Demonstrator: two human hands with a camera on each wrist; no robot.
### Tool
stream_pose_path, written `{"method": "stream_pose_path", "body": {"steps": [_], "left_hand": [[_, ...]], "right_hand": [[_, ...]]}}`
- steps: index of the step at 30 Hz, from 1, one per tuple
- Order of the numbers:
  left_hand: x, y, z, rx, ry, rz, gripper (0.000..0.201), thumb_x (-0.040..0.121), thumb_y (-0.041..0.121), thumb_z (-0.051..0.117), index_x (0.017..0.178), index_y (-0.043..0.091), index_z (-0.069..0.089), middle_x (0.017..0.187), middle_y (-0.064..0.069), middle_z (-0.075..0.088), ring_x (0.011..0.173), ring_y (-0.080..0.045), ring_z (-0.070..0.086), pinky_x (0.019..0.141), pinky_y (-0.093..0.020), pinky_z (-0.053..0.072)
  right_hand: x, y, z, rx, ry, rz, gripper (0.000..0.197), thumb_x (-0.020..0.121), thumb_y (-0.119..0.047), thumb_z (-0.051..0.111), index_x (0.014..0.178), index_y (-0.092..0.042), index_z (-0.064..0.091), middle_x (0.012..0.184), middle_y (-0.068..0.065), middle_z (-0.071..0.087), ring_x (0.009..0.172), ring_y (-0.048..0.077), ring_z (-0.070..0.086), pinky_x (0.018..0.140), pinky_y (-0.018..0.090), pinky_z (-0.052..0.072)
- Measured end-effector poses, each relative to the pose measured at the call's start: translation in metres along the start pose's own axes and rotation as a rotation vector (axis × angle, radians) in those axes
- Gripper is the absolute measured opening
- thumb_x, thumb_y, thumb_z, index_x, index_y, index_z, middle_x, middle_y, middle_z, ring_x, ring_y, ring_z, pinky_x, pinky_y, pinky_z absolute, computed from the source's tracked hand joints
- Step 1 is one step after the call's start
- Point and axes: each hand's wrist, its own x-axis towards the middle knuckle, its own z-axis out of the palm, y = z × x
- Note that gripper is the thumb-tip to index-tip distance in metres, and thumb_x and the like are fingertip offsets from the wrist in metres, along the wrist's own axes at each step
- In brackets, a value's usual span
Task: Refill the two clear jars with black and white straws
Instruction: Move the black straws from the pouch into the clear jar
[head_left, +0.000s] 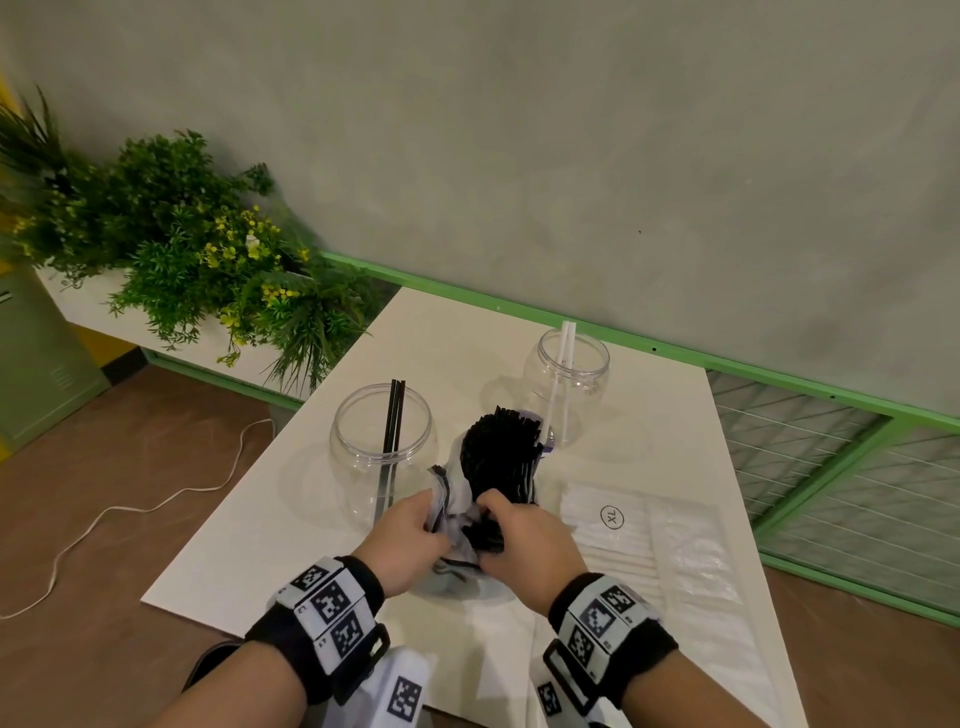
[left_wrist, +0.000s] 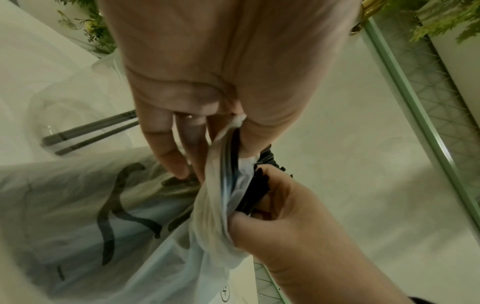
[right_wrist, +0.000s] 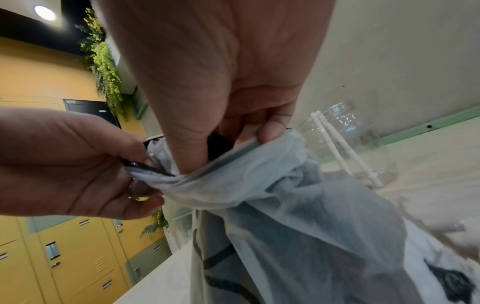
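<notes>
Two clear jars stand on the white table (head_left: 322, 561). The left jar (head_left: 363, 467) holds two black straws (head_left: 395, 415); the right jar (head_left: 587, 395) holds white straws (head_left: 565, 348). Between them, a thick bundle of black straws (head_left: 501, 452) sticks up out of a thin white plastic bag (head_left: 457, 483). My left hand (head_left: 431, 514) pinches the bag's rim (left_wrist: 221, 164). My right hand (head_left: 491, 519) grips the lower part of the bundle (left_wrist: 257, 189) at the bag's mouth. A flat packet of white straws (head_left: 618, 540) marked XL lies to the right.
A planter of green plants (head_left: 197, 249) stands off the table's far left corner. A green rail with wire mesh (head_left: 810, 441) runs along the right. A white cord (head_left: 156, 504) lies on the brown floor at left. Yellow lockers (right_wrist: 64, 257) show in the right wrist view.
</notes>
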Motion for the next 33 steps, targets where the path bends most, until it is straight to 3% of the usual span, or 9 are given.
{"method": "stream_pose_path", "body": {"steps": [4, 9, 12, 16, 21, 23, 25, 29, 33], "left_hand": [[0.001, -0.005, -0.002, -0.048, 0.050, -0.088, 0.028, 0.069, 0.020, 0.057, 0.095, 0.010, 0.059, 0.092, -0.015, 0.067, 0.086, -0.029, 0.066, 0.078, -0.044, 0.057], [0.001, -0.007, 0.001, -0.241, -0.042, -0.260, 0.021, 0.093, 0.007, 0.045, 0.114, 0.009, 0.050, 0.105, -0.015, 0.069, 0.084, -0.025, 0.072, 0.057, -0.026, 0.054], [0.003, -0.010, 0.000, -0.252, -0.032, -0.217, 0.025, 0.093, 0.000, 0.042, 0.116, 0.006, 0.050, 0.110, -0.018, 0.067, 0.089, -0.028, 0.071, 0.073, -0.034, 0.059], [0.001, -0.010, -0.002, -0.241, -0.053, -0.142, 0.036, 0.087, -0.009, 0.043, 0.114, 0.012, 0.055, 0.111, -0.015, 0.067, 0.101, -0.029, 0.066, 0.087, -0.050, 0.054], [-0.008, -0.014, -0.005, -0.247, -0.104, -0.107, 0.045, 0.086, -0.015, 0.040, 0.117, 0.013, 0.055, 0.114, -0.011, 0.067, 0.105, -0.026, 0.065, 0.092, -0.045, 0.053], [-0.007, -0.012, -0.004, -0.261, -0.111, -0.102, 0.047, 0.086, -0.017, 0.039, 0.119, 0.013, 0.054, 0.115, -0.011, 0.066, 0.105, -0.024, 0.065, 0.091, -0.041, 0.054], [-0.008, -0.010, -0.004, -0.262, -0.125, -0.100, 0.047, 0.085, -0.016, 0.040, 0.118, 0.013, 0.054, 0.115, -0.009, 0.067, 0.105, -0.022, 0.065, 0.090, -0.038, 0.054], [-0.007, -0.011, -0.007, -0.176, -0.135, -0.051, 0.041, 0.080, -0.003, 0.054, 0.116, 0.015, 0.057, 0.109, -0.006, 0.069, 0.104, -0.022, 0.065, 0.091, -0.038, 0.053], [-0.006, -0.014, -0.006, -0.038, -0.140, -0.008, 0.034, 0.078, 0.002, 0.056, 0.107, 0.020, 0.059, 0.098, 0.000, 0.069, 0.097, -0.016, 0.065, 0.088, -0.034, 0.053]], "right_hand": [[-0.001, 0.001, 0.002, 0.102, 0.064, 0.019, 0.030, 0.082, -0.024, 0.063, 0.109, -0.026, 0.052, 0.088, -0.006, 0.059, 0.088, 0.021, 0.057, 0.069, 0.032, 0.045], [-0.008, 0.007, 0.000, 0.182, 0.217, 0.074, 0.027, 0.078, -0.023, 0.063, 0.104, -0.029, 0.060, 0.097, -0.010, 0.044, 0.097, 0.014, 0.046, 0.084, 0.026, 0.041], [-0.010, 0.008, -0.002, 0.341, 0.310, 0.067, 0.029, 0.082, -0.015, 0.061, 0.111, -0.017, 0.055, 0.098, -0.007, 0.055, 0.091, 0.012, 0.053, 0.080, 0.027, 0.045], [-0.005, 0.009, -0.011, 0.424, 0.543, 0.055, 0.043, 0.087, -0.005, 0.062, 0.124, -0.017, 0.044, 0.111, -0.005, 0.053, 0.097, 0.004, 0.052, 0.086, 0.007, 0.039], [0.005, 0.024, -0.013, -0.010, 0.616, 0.033, 0.071, 0.078, -0.009, 0.071, 0.138, -0.019, 0.034, 0.125, 0.007, 0.041, 0.105, 0.028, 0.048, 0.094, 0.040, 0.045], [0.005, 0.026, -0.016, -0.061, 0.616, 0.072, 0.073, 0.079, -0.013, 0.072, 0.141, -0.021, 0.034, 0.133, 0.005, 0.037, 0.106, 0.028, 0.047, 0.093, 0.043, 0.044], [-0.004, 0.019, -0.018, -0.015, 0.668, -0.053, 0.061, 0.084, -0.010, 0.068, 0.139, -0.016, 0.043, 0.132, 0.002, 0.041, 0.106, 0.023, 0.046, 0.095, 0.035, 0.042], [-0.022, -0.001, -0.003, 0.024, 0.466, -0.375, 0.026, 0.089, -0.010, 0.055, 0.113, -0.010, 0.064, 0.102, 0.003, 0.065, 0.093, 0.015, 0.055, 0.081, 0.026, 0.048], [-0.019, -0.007, 0.008, 0.102, 0.179, -0.174, 0.030, 0.087, -0.017, 0.060, 0.117, -0.015, 0.058, 0.102, 0.002, 0.066, 0.096, 0.016, 0.055, 0.083, 0.027, 0.045]]}}
